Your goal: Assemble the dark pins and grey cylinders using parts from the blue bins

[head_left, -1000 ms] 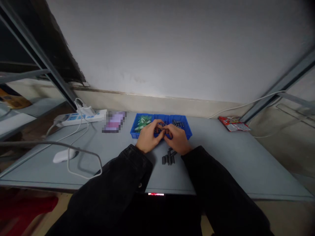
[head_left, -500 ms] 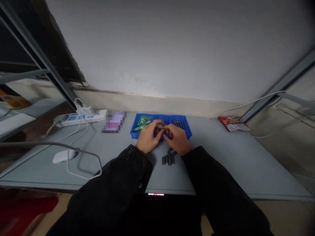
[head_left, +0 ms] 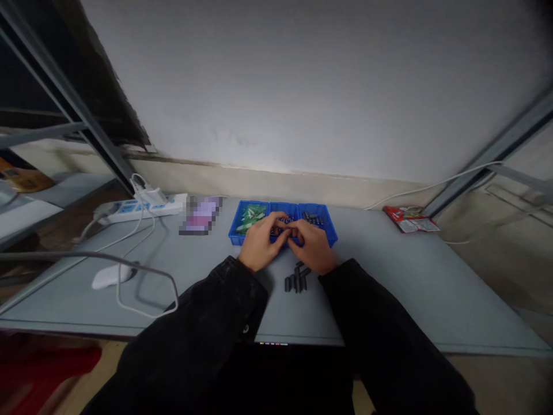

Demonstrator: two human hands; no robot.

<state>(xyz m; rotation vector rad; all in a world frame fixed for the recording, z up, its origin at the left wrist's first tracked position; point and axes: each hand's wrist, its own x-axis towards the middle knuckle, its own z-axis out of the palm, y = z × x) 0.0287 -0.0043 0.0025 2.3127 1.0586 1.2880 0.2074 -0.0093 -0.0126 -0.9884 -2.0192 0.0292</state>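
Observation:
My left hand (head_left: 260, 242) and my right hand (head_left: 314, 246) meet at the fingertips over the front of a blue tray with three compartments (head_left: 237, 238). Both are closed in a pinch, and whatever lies between the fingers is too small and hidden to name. Green and whitish small pieces (head_left: 252, 215) fill the left compartment. Small shiny parts (head_left: 285, 218) show in the middle one, partly covered by my fingers. Dark cylinders (head_left: 313, 218) lie in the right compartment. On the table below my right hand rests a loose group of several dark grey cylinders (head_left: 297, 279).
A white power strip (head_left: 173, 204) with plugs and a blurred purple item (head_left: 201, 215) are at the back left. Cables loop across the left side near a white mouse-like object (head_left: 111, 276). A red packet (head_left: 410, 219) lies at the back right by a metal post.
Both hands stay together over the tray, with hardly any visible movement of the fingers. The whole view has shifted very slightly.

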